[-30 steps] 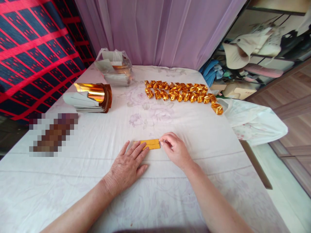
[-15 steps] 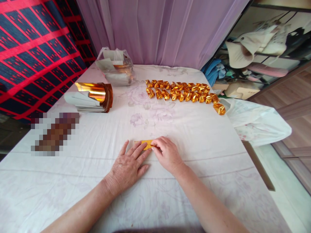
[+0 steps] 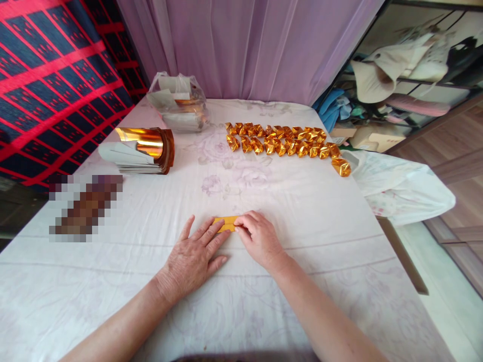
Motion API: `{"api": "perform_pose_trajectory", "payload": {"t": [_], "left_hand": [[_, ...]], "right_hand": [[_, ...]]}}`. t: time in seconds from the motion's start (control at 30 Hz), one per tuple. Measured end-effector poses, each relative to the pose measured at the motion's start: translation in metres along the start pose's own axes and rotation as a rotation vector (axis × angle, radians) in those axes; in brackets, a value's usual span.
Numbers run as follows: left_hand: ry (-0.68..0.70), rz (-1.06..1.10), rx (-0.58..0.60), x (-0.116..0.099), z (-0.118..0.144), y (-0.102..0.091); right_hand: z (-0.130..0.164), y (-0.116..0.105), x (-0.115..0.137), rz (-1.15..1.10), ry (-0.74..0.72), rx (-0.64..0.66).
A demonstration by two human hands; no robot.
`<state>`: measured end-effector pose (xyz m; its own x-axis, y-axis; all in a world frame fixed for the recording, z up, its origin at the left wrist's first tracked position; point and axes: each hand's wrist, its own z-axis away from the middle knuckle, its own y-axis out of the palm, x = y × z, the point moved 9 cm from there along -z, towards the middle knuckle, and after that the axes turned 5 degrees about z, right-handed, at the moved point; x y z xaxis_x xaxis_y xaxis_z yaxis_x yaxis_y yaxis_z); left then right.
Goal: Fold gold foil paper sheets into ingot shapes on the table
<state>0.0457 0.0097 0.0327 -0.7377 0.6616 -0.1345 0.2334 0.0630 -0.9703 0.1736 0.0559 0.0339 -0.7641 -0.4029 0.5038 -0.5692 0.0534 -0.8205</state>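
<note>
A narrow folded strip of gold paper [image 3: 228,221] lies flat on the tablecloth in front of me. My left hand [image 3: 194,256] rests palm down with its fingers spread, the tips of some of them on the strip's left part. The fingers of my right hand [image 3: 258,236] are pinched on the strip's right end, which they hide. Farther back, several folded gold paper pieces [image 3: 280,147] stand in two rows. To the left is a curved stack of gold foil paper sheets [image 3: 149,151] with pale backs.
A clear plastic bag [image 3: 179,103] of more paper stands at the back left of the table [image 3: 287,301]. A blurred-out brown object [image 3: 86,208] lies at the left. A white bag [image 3: 407,188] hangs by the right edge, near shelves holding a cap [image 3: 377,83].
My left hand has slid slightly to the left along the strip, so more gold shows between the hands. My right hand keeps its pinch in nearly the same place.
</note>
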Motion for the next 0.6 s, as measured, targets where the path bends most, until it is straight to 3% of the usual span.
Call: {"api": "perform_pose_trajectory", "payload": {"t": [0.6], "left_hand": [[-0.035, -0.036, -0.017, 0.016, 0.020, -0.013]], "right_hand": [[0.001, -0.001, -0.001, -0.033, -0.001, -0.017]]}}
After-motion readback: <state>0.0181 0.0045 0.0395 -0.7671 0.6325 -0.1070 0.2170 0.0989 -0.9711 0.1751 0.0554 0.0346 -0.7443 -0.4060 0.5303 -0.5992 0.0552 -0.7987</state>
